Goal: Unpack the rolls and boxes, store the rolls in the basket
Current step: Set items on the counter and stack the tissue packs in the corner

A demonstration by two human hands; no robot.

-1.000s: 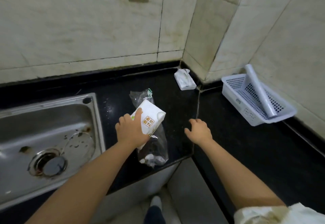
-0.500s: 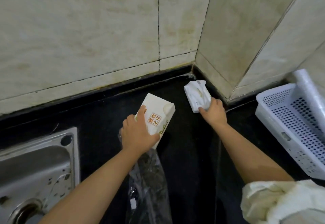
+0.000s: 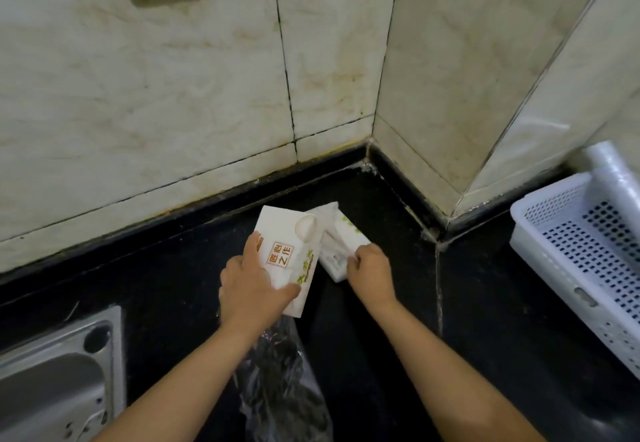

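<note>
The left hand (image 3: 254, 285) gripped a white box (image 3: 289, 254) just beside a second box (image 3: 341, 245) pinched by the right hand (image 3: 370, 268), the basket (image 3: 568, 254) well right.

On the tabletop (image 3: 180, 278), near the wall corner, 2 boxes are placed side by side: the left box (image 3: 291, 251) is partly overlapped onto the right box (image 3: 341, 247). A plastic bag (image 3: 280, 382) is laid in front of them. The sink (image 3: 59, 372) is set at the left, the basket (image 3: 568, 258) at the right, with a roll (image 3: 620, 181) held in it.
</note>
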